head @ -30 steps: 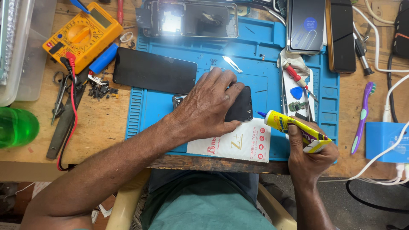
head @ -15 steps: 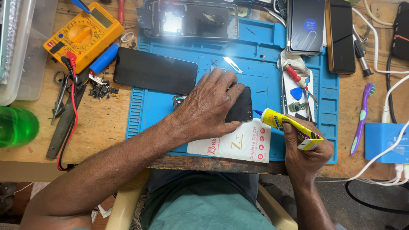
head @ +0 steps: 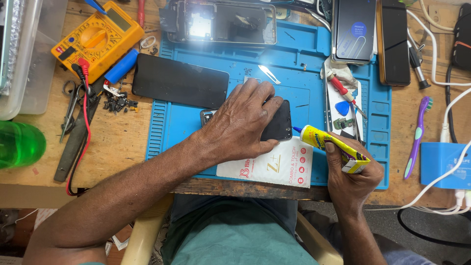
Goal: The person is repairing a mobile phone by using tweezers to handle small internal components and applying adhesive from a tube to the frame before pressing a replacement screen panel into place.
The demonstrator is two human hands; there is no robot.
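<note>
My left hand [head: 244, 122] lies flat on a dark phone [head: 278, 123] on the blue work mat [head: 304, 59], pressing it down. My right hand [head: 352, 172] grips a yellow glue tube [head: 329, 144], its thin blue nozzle touching the phone's right edge. A white printed packet [head: 274, 169] lies under the phone, at the mat's front edge. A loose black screen panel [head: 179, 81] rests on the mat, up and left of my left hand.
An opened phone frame [head: 221, 22] sits at the mat's back. A yellow multimeter [head: 98, 39], scissors and screws lie left, with a green bottle [head: 19, 145]. More phones [head: 353, 29], a red screwdriver [head: 338, 84], a purple toothbrush [head: 417, 135] and white cables are right.
The glue tube's nozzle has moved left and reached the phone's right edge. My left hand has stayed on the phone.
</note>
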